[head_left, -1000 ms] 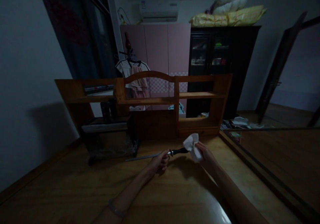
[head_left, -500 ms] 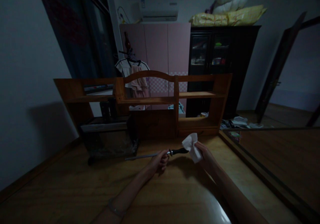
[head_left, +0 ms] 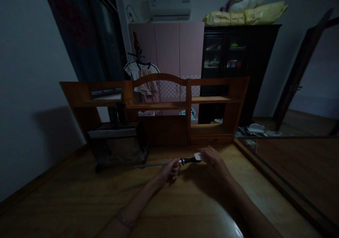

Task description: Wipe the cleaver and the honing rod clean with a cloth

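Observation:
My left hand [head_left: 172,168] is wrapped round the grey rod of a sharpening steel [head_left: 150,165], close to its guard. The rod points left and its black handle [head_left: 191,160] points right, held over the wooden tabletop. My right hand [head_left: 213,160] is at the handle's butt end with a white tissue [head_left: 197,156], most of which is hidden behind the fingers. A white corner of the tissue shows against the end of the handle.
A wooden shelf unit [head_left: 159,106] stands along the table's far edge. In front of its left part sits a dark glass tank [head_left: 116,146]. A raised wooden edge [head_left: 265,170] runs along the right side of the table [head_left: 79,202].
My right hand has turned over and moved slightly in toward the handle's end, so the tissue that hung spread out is now mostly covered. My left hand keeps its grip on the rod.

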`<state>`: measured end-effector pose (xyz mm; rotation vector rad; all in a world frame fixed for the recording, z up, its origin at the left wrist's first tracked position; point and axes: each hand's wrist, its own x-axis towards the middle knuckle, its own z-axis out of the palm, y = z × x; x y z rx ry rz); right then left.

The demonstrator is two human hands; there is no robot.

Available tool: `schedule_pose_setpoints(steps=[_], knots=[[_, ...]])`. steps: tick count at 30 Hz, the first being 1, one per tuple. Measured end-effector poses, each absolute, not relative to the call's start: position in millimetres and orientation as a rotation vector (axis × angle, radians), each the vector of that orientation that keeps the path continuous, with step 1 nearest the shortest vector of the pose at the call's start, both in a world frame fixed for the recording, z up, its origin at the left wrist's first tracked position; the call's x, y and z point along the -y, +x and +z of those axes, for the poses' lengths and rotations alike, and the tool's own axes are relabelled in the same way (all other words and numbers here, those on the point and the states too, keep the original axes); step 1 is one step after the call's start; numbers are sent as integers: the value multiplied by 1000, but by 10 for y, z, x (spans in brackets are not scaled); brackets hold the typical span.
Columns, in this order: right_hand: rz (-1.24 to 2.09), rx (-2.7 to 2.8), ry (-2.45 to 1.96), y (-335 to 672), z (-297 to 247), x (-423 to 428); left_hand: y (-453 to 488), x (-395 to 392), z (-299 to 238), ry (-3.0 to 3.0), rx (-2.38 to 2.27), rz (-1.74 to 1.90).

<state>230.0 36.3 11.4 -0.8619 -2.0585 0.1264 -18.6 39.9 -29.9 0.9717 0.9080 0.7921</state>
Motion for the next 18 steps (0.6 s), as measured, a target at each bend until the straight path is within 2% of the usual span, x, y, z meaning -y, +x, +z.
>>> schedule_pose_setpoints(steps=[4, 18], knots=[[38, 2262, -795, 2122, 45, -319, -180, -372, -283, 984, -898, 823], [-40, 2442, -797, 1955, 12, -201, -209, -420, -401, 960, -862, 850]])
